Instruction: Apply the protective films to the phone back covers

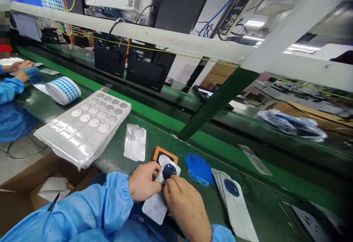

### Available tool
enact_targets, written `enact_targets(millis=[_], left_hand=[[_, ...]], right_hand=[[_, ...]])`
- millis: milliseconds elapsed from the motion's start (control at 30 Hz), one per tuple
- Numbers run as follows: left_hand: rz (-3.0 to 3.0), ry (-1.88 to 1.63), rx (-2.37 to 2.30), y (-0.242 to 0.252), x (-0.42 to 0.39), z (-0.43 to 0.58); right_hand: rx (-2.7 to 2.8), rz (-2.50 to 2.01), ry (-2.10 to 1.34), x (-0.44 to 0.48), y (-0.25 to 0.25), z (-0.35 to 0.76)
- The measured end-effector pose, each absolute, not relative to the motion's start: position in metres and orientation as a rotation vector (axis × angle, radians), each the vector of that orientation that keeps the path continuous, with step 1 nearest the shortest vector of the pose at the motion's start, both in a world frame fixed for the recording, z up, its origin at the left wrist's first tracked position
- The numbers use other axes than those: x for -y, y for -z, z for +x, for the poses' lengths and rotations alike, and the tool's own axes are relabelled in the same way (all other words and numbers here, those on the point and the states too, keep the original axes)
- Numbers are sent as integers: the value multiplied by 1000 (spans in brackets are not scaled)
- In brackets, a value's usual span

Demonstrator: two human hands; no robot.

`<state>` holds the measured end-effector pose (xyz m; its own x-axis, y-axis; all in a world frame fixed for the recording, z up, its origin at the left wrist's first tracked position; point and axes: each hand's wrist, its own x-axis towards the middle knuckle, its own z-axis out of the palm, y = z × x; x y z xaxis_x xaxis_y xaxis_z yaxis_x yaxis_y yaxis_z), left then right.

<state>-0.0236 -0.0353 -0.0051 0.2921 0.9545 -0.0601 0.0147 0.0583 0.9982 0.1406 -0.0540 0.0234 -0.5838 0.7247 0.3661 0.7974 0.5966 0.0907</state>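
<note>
**Left hand** (pixel 143 181): fingers (pixel 154 174) curled, pinching a foil-backed card (pixel 156 208) beside its dark blue disc (pixel 169 171).
**Right hand** (pixel 185 212): fingers (pixel 172 187) pressed together, pinching the same card; the two-handed grip seems to steady it.
**Card place:** lower centre of the frame, raised off the green bench (pixel 264 194), upper end overlapping an orange-framed pad (pixel 165 155).
**Card look:** silvery, thin, slightly creased.
**Within reach, right:** stacked foil cards (pixel 234 201), apparently kept handy.
**Upper left:** blister tray of silver discs (pixel 73 142), roll of blue dot labels (pixel 63 90), co-worker's hands (pixel 22 71).
</note>
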Motion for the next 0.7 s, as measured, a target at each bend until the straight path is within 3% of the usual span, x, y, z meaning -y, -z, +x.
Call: enact_targets(millis=[167,233,300,400,500,700], left_hand=[[1138,-946,-951,7,32,-24],[1028,-977,-926,9,32,-23],[885,-1023,-892,11,32,-21],[716,-1065,-821,12,34,-17],[636,-1055,-763,11,35,-16],[449,-1035,-666,7,34,-3]], right_hand=[[2078,-1497,-189,26,-46,185],[1770,-1650,-72,5,-50,217],[1520,-1727,300,-17,-45,245],[1851,-1738,497,-44,-22,269],[2208,-1713,316,-52,-1,277],[2206,-1472,143,17,3,236]])
